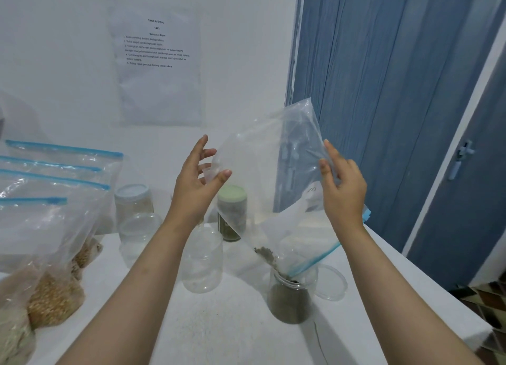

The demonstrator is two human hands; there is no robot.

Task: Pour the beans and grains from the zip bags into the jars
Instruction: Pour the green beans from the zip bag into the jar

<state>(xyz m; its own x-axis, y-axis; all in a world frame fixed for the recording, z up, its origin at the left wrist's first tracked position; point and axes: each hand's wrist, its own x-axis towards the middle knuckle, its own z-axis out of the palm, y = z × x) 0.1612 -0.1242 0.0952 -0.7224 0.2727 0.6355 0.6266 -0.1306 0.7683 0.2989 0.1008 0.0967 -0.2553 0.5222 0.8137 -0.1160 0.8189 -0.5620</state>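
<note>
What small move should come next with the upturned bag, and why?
Probably a light shake of the zip bag, held by left hand and right hand: a clump of dark grains clings inside above the jar.

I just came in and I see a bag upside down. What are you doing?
A person holds a clear zip bag upside down with both hands, the left hand and right hand pinching its top corners. Its mouth hangs in an open jar, where the last dark grains drop. More full bags wait at the left, by empty jars.
</note>
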